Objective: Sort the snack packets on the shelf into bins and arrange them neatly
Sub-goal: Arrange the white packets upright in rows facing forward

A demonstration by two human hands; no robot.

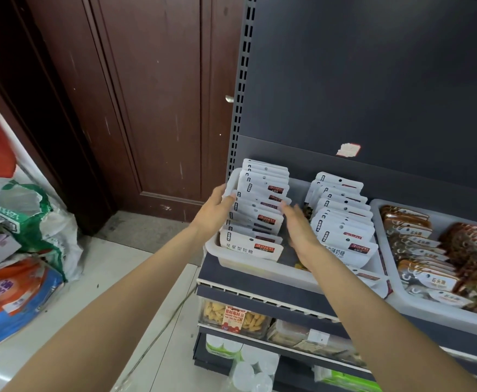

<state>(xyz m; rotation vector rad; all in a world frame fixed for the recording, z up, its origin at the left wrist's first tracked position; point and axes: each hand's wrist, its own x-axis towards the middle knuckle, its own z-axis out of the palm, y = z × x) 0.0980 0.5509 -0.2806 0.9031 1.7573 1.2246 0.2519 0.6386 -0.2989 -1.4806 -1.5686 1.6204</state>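
Since the white snack packets point(255, 210) are thin, soft pouches, light and probably slippery, they are best squared by their side edges. They stand in a row running near to far in the left of the white bin point(260, 268), hang-holes uppermost. The row is flanked by left hand point(217, 210) and right hand point(299, 224), fingers straight, nothing gripped.

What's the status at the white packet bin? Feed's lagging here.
Left hand open, flat on left side of the white packets' left row. Right hand open, fingers straight, on that row's right side. Right row untouched. Nothing in the way.
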